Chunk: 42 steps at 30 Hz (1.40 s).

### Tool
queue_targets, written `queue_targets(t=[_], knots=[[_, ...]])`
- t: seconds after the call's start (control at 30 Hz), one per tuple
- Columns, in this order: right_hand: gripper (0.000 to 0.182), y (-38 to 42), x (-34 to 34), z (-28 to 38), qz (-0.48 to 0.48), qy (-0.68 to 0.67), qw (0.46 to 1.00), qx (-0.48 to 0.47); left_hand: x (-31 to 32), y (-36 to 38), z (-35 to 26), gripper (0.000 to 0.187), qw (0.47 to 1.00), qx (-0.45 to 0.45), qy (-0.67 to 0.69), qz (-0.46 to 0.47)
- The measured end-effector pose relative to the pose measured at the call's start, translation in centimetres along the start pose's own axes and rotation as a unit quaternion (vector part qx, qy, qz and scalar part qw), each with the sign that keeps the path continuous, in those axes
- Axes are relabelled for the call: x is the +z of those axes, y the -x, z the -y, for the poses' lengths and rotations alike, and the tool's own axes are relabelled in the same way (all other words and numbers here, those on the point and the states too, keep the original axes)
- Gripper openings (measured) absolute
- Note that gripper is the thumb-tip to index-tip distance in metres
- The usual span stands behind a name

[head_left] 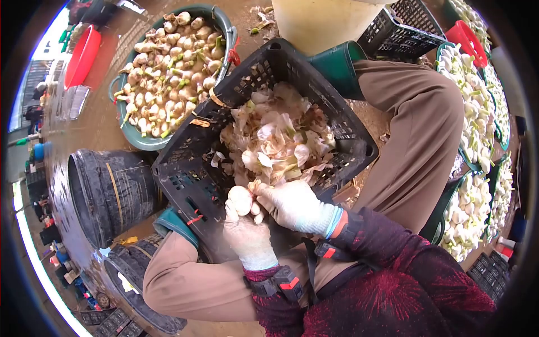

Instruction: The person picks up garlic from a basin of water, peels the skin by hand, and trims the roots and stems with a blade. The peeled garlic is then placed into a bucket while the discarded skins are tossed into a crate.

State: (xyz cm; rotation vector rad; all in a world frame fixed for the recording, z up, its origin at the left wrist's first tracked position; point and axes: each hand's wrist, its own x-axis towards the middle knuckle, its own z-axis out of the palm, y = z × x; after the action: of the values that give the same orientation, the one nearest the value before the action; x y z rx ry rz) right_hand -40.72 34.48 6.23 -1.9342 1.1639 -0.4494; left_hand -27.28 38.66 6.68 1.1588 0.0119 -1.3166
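Observation:
A whitish garlic bulb point(240, 200) sits in the fingers of my left hand point(248, 235), which is closed around it. My right hand point(295, 205) is closed too, pinching a brownish bit of skin or stem at the bulb's side. Both hands wear pale work gloves. They are over the near edge of a black plastic crate point(348, 121) between my knees. Loose garlic peels point(275, 132) are heaped inside this crate, just beyond my fingers. My fingertips partly hide where the bulb is gripped.
A green tub point(130, 135) of unpeeled garlic stands at the far left. Black buckets point(120, 191) are on the left. Tubs of cleaned garlic point(469, 106) line the right. Beyond the crate are a pale bucket point(320, 25) and another black crate point(401, 36).

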Motion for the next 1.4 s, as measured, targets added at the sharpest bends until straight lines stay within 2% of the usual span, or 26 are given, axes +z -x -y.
queue_targets(t=[0.03, 0.07, 0.1, 0.13, 0.17, 0.2, 0.23, 0.3, 0.4, 0.53, 0.57, 0.63, 0.7, 0.77, 0.83, 0.87, 0.9, 0.97, 1.03, 1.07, 1.13, 1.17, 1.23, 1.3, 1.37, 1.4], knots=[[0.025, -0.3, 1.1, -0.6, 0.0, 0.001, 1.0, 0.0, 0.0, -0.1, -0.2, 0.029, 1.0, 0.003, -0.012, 0.01], [0.024, -0.8, 2.9, -1.9, -0.05, -0.125, 0.991, 0.002, -1.0, -0.5, -0.3, 0.031, 0.995, -0.026, 0.026, 0.093], [0.023, -1.3, 3.6, -2.7, -0.098, -0.249, 0.964, 0.002, -0.9, -0.4, -0.4, 0.031, 0.995, -0.024, 0.029, 0.096], [0.024, -1.6, -1.6, -0.4, 0.103, -0.42, 0.875, 0.218, -0.8, -0.1, -0.6, 0.032, 0.991, -0.051, 0.074, 0.095], [0.025, -1.6, -1.9, -1.1, 0.115, -0.366, 0.903, 0.195, -0.7, 0.1, -0.9, 0.032, 0.985, -0.077, 0.118, 0.095], [0.026, -1.5, -1.9, -1.4, 0.049, -0.191, 0.974, 0.114, -0.7, 0.0, -1.1, 0.031, 0.978, -0.095, 0.14, 0.123], [0.026, -1.4, -1.9, -1.5, -0.02, -0.006, 0.999, 0.028, -0.9, 0.0, -1.2, 0.031, 0.977, -0.089, 0.145, 0.129], [0.021, -0.8, -2.5, -0.5, -0.073, -0.018, 0.996, -0.057, -0.9, 0.1, -1.2, 0.028, 0.986, -0.087, 0.124, 0.067], [0.026, -1.1, -1.6, 0.3, -0.043, 0.024, 0.992, -0.112, -0.4, 0.5, -1.1, 0.031, 0.993, -0.066, 0.085, 0.043], [0.026, -1.2, -0.8, -0.2, 0.005, 0.041, 0.998, -0.04, -0.7, 0.3, -0.7, 0.033, 0.993, -0.105, 0.055, -0.002], [0.026, -1.5, -1.0, -0.5, 0.006, 0.039, 0.999, -0.035, -0.6, 0.3, -0.7, 0.033, 0.993, -0.116, 0.036, -0.004], [0.029, -2.6, -1.9, -1.3, 0.046, -0.113, 0.99, 0.078, -1.8, 0.0, -0.4, 0.033, 0.987, -0.115, 0.099, 0.048], [0.036, -2.6, -2.4, -2.8, 0.061, -0.212, 0.975, 0.042, -1.6, -0.3, -0.9, 0.036, 0.981, -0.107, 0.105, 0.122], [0.029, -2.1, -1.7, -3.1, 0.059, -0.24, 0.969, -0.001, -0.8, -0.3, -1.3, 0.039, 0.988, -0.087, 0.058, 0.112], [0.026, -1.7, -2.4, -1.9, 0.076, -0.252, 0.963, 0.049, -0.2, -0.5, -1.3, 0.045, 0.992, -0.057, -0.017, 0.111], [0.028, -1.6, -2.0, -2.1, 0.086, -0.315, 0.942, 0.08, -0.1, 0.3, -1.1, 0.05, 0.989, 0.018, -0.129, 0.071], [0.031, -1.7, -1.9, -2.2, 0.093, -0.375, 0.916, 0.11, -0.3, 0.8, -1.0, 0.05, 0.989, 0.018, -0.129, 0.067], [0.031, -1.8, -2.6, -1.9, 0.13, -0.561, 0.799, 0.174, -0.1, 1.1, -1.1, 0.054, 0.96, 0.12, -0.205, 0.151], [0.033, -2.0, -2.4, -2.1, 0.098, -0.555, 0.811, 0.156, 0.5, 1.1, -1.5, 0.057, 0.956, 0.139, -0.196, 0.17], [0.033, -2.1, -2.6, -2.2, 0.1, -0.556, 0.81, 0.157, 0.6, 0.8, -2.0, 0.058, 0.963, 0.102, -0.19, 0.16], [0.032, -2.4, -3.6, -1.9, 0.117, -0.459, 0.874, 0.11, -0.2, 0.0, -2.4, 0.058, 0.963, 0.053, -0.226, 0.135], [0.032, -2.3, -3.1, -2.2, 0.12, -0.459, 0.873, 0.117, -0.7, -0.3, -2.3, 0.058, 0.965, 0.048, -0.224, 0.131], [0.029, -2.2, -2.3, -1.9, 0.085, -0.576, 0.803, 0.123, -0.8, -0.6, -2.0, 0.056, 0.953, 0.022, -0.276, 0.121], [0.03, -2.4, -2.5, -1.7, 0.072, -0.595, 0.787, 0.148, -0.1, -0.3, -1.2, 0.049, 0.955, 0.059, -0.27, 0.108], [0.032, -2.6, -2.0, -1.9, 0.096, -0.466, 0.868, 0.143, 0.0, -0.4, -0.9, 0.049, 0.976, 0.037, -0.194, 0.09], [0.032, -2.6, -1.7, -1.7, 0.092, -0.36, 0.923, 0.1, 0.3, -0.4, -0.8, 0.043, 0.978, 0.037, -0.157, 0.135]])
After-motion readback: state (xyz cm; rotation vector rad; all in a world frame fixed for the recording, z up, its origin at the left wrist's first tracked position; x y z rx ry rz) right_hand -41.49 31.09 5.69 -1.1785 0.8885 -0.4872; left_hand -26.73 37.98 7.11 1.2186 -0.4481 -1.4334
